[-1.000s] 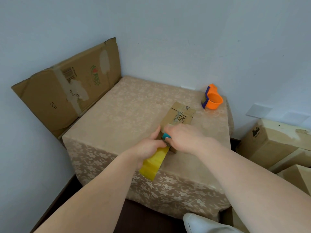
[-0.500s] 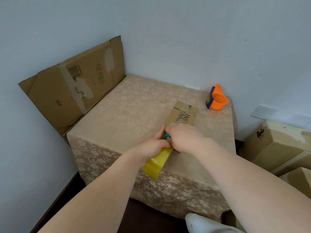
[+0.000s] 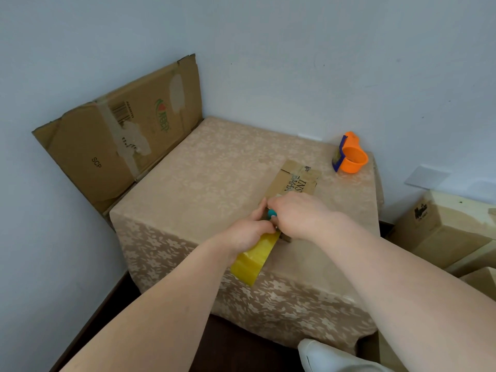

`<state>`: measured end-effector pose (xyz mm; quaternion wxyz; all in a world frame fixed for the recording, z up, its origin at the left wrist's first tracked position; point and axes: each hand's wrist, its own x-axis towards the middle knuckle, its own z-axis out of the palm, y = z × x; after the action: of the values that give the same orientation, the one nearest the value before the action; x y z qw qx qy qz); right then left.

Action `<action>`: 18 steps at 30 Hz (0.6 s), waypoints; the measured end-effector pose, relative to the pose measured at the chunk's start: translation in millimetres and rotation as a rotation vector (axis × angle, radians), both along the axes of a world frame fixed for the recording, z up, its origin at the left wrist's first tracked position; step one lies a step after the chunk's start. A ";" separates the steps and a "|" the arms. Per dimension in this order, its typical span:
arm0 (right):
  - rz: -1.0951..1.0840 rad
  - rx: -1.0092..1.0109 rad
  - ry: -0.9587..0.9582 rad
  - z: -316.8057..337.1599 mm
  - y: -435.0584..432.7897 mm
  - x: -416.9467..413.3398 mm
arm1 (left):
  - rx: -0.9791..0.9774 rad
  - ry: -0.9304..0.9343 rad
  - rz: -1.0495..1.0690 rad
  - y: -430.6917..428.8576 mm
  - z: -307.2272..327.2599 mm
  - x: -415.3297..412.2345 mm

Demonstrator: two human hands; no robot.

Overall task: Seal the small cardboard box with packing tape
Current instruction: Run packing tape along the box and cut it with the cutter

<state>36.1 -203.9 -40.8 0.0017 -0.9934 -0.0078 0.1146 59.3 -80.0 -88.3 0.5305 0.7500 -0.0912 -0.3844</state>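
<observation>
Your table and the flattened carton against the wall sit as they did a second ago; only your view has shifted slightly. The small cardboard box lies near the table's front right, its near end under your right hand. Your left hand stays wrapped around the yellow tape roll, so the strip isn't cut yet. A teal tool tip peeks between your hands; I cannot tell what your right hand grips, and the seam is hidden
</observation>
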 end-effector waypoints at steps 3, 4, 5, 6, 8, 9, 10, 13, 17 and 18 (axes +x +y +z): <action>0.000 0.008 0.003 0.0 -0.8 1.0 | 0.002 -0.008 -0.015 -0.4 2.4 -0.9; 0.001 0.006 0.004 0.0 -0.4 1.5 | 0.005 -0.011 -0.012 -0.8 3.4 -1.4; 0.004 0.002 0.004 0.0 0.5 2.0 | 0.010 -0.017 -0.007 -1.1 4.1 -1.6; 0.009 -0.007 0.007 0.0 1.6 2.3 | 0.011 -0.022 -0.003 -1.1 4.2 -2.0; 0.030 -0.031 0.018 0.2 4.6 2.5 | 0.003 -0.015 -0.006 -1.1 3.8 -2.4; 0.039 -0.043 0.023 0.3 6.4 2.1 | -0.001 -0.014 -0.007 -0.8 4.2 -2.9; 0.045 -0.052 0.025 0.5 7.9 1.4 | 0.000 -0.012 -0.003 -0.8 4.9 -3.3; 0.044 -0.051 0.024 2.0 9.8 0.4 | 0.003 -0.009 0.015 -1.0 7.7 -4.3; 0.063 -0.045 0.000 1.3 7.4 -1.7 | 0.011 -0.024 0.021 -3.1 9.0 -4.9; 0.069 -0.048 -0.008 0.8 6.6 -2.5 | 0.015 -0.023 0.030 -3.5 9.3 -5.1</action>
<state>33.6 -197.3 -40.0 -0.0262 -0.9927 -0.0393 0.1110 54.2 -83.5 -79.0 0.5295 0.7595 -0.0831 -0.3687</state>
